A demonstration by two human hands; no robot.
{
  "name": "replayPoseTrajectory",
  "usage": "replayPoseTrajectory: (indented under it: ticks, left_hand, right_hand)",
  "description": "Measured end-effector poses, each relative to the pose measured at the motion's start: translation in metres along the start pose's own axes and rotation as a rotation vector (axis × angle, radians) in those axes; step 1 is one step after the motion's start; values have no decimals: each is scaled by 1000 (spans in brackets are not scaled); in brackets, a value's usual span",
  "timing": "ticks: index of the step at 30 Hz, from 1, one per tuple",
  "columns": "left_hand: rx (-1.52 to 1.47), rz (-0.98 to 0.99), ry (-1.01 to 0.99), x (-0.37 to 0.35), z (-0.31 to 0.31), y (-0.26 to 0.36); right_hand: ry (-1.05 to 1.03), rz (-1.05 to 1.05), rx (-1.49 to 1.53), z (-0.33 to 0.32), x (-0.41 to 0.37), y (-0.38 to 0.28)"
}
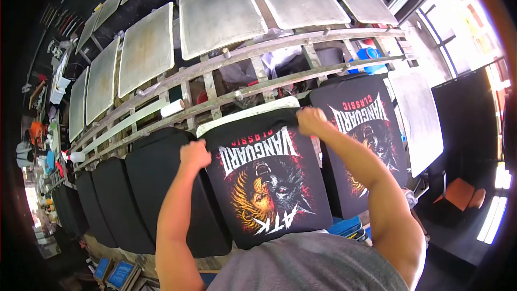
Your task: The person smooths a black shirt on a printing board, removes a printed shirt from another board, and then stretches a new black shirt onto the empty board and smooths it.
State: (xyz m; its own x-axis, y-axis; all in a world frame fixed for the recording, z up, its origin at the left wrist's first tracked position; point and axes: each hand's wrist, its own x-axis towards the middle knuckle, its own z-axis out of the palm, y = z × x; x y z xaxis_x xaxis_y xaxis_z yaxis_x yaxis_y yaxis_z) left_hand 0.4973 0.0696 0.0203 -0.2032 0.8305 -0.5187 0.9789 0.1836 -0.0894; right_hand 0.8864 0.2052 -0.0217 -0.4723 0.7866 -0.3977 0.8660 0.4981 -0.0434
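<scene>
Before me a black T-shirt point(318, 183) with a printed lion-and-wolf design lies stretched over a flat board. The board's pale far end point(247, 114) shows beyond the cloth. My left hand point(195, 154) is closed on the shirt's far left corner. At the far right corner, my right hand point(313, 122) grips the same cloth, fingers curled round it. The lettering reads upside down along the far side, and "ATK" sits near my body. To the right, a second black shirt point(396, 151) with the same print covers another board.
Plain black shirts point(156, 183) cover several boards on the left. Bare grey boards point(221, 16) stand beyond the wooden rails point(269, 83). A white roll point(172, 108) lies on the rails, and a blue container point(368, 60) sits behind. Blue-framed screens point(119, 275) are low at left.
</scene>
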Motion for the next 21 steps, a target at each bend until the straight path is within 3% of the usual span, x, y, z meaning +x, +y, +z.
replayPoseTrajectory:
  ticks: [7, 11, 13, 15, 16, 17, 18, 19, 20, 21]
  left_hand:
    - [-246, 210, -51, -116, 41, 66]
    - [-164, 433, -360, -174, 46, 58]
    - [-126, 439, -573, -186, 37, 44]
    - [-122, 488, -638, -164, 47, 15]
    - [-102, 507, -561, -154, 33, 8]
    - [-70, 435, -456, -148, 8, 10]
    - [-87, 432, -230, -142, -8, 8]
    - [-28, 428, 25, -126, -9, 2]
    - [-212, 436, 257, -110, -8, -6]
    - [-422, 447, 269, -89, -7, -15]
  right_hand:
    - [-102, -199, 300, 10, -134, -69]
    - [-450, -434, 275, 26, -195, -69]
    - [-487, -435, 226, 9, -202, -51]
    - [-508, -359, 164, -3, -190, -30]
    - [-485, -237, 173, -46, -181, -31]
    - [-304, -151, 222, -52, -168, -21]
    - [132, -285, 216, -25, -145, 1]
    - [323, -359, 364, -27, -124, 16]
    - [427, -347, 547, -33, -111, 18]
    - [359, -214, 756, -43, -105, 16]
